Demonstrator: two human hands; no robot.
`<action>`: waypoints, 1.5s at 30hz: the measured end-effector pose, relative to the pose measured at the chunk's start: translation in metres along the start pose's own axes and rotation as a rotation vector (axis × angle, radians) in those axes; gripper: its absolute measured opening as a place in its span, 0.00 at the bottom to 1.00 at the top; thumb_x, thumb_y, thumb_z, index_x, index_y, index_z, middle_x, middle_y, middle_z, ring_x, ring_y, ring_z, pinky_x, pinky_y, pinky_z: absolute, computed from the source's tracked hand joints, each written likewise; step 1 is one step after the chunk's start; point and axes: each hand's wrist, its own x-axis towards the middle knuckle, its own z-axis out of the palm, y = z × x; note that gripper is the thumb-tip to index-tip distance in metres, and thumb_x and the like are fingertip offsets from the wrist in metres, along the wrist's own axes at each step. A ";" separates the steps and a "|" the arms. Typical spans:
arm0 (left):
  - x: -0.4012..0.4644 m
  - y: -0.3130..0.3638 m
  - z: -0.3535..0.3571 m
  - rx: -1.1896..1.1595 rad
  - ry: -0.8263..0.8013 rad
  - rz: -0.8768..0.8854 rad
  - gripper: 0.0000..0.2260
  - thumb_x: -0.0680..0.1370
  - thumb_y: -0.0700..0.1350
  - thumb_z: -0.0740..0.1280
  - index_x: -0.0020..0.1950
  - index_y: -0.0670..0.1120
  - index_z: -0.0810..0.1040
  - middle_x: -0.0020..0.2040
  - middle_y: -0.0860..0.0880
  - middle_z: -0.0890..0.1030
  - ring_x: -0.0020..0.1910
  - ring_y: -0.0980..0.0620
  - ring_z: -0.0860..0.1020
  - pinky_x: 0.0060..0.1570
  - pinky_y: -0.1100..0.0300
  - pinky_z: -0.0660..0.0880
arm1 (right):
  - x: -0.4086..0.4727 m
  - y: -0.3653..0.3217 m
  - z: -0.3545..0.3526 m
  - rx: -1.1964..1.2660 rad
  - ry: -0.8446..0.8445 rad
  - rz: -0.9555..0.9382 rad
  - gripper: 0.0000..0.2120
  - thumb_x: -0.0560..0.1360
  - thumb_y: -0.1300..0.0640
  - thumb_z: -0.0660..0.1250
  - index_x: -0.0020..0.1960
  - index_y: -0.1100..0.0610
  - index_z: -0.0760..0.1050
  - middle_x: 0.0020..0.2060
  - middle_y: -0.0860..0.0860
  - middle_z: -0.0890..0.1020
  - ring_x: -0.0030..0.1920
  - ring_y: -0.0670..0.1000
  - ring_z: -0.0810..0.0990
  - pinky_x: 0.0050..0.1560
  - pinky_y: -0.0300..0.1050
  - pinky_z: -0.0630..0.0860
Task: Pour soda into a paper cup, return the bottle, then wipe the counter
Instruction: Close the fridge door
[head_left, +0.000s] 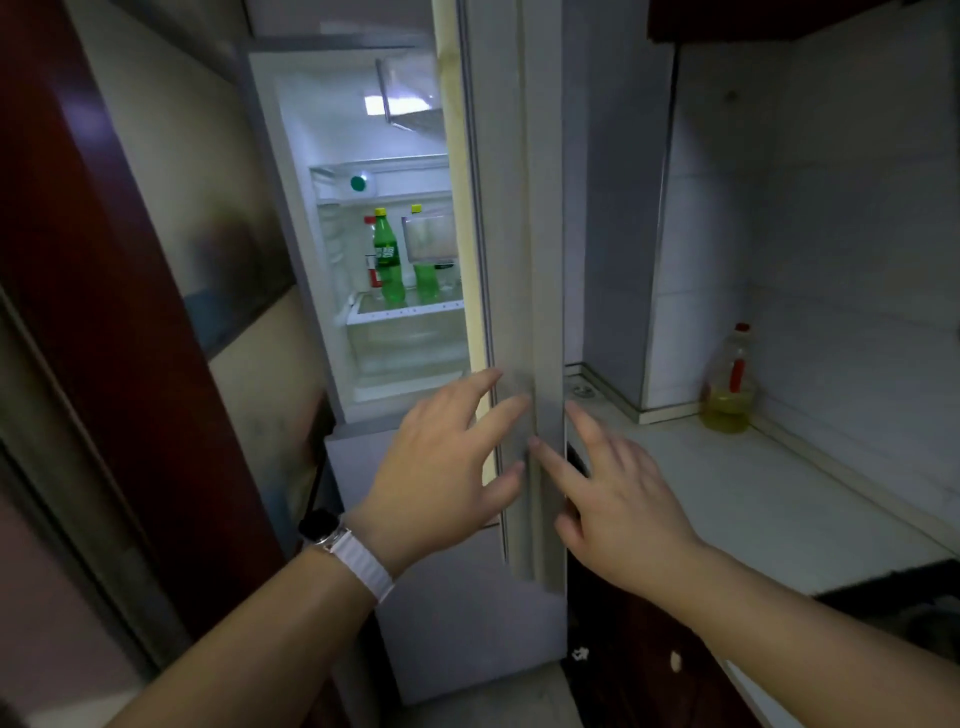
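Inside my open fridge (363, 130), two green soda bottles: one (388, 260) in plain view, the second (426, 280) half hidden behind a door bin, with what may be one red-labelled bottle (372, 260) behind. One oil bottle (730, 382) stands on the counter (753, 499). One watch (332, 535) on my wrist.

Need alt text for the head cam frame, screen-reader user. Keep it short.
Two bare hands, left hand and right hand, reach with straight fingers to the edge of an open fridge door. Inside the lit fridge a green soda bottle stands on a shelf, a second one partly hidden beside it. To the right, an oil bottle stands on a pale counter.
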 end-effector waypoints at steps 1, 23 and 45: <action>-0.004 -0.005 -0.002 0.037 0.000 0.014 0.24 0.74 0.54 0.67 0.68 0.47 0.74 0.71 0.41 0.71 0.64 0.41 0.74 0.56 0.45 0.75 | 0.004 -0.007 0.001 0.008 -0.008 -0.024 0.38 0.63 0.48 0.71 0.72 0.49 0.67 0.73 0.61 0.63 0.65 0.60 0.66 0.62 0.57 0.71; -0.030 -0.155 0.052 0.401 -0.093 -0.481 0.39 0.70 0.62 0.65 0.78 0.50 0.59 0.78 0.32 0.46 0.76 0.32 0.56 0.68 0.40 0.67 | 0.106 -0.006 0.105 0.178 -0.075 -0.238 0.25 0.65 0.51 0.71 0.61 0.54 0.76 0.66 0.59 0.73 0.61 0.59 0.76 0.57 0.54 0.75; 0.026 -0.232 0.111 0.661 -0.152 -0.565 0.38 0.72 0.58 0.70 0.78 0.50 0.60 0.79 0.38 0.56 0.76 0.34 0.58 0.68 0.37 0.65 | 0.233 0.029 0.190 0.324 -0.156 -0.444 0.24 0.63 0.47 0.66 0.58 0.53 0.78 0.61 0.58 0.78 0.55 0.59 0.81 0.48 0.52 0.79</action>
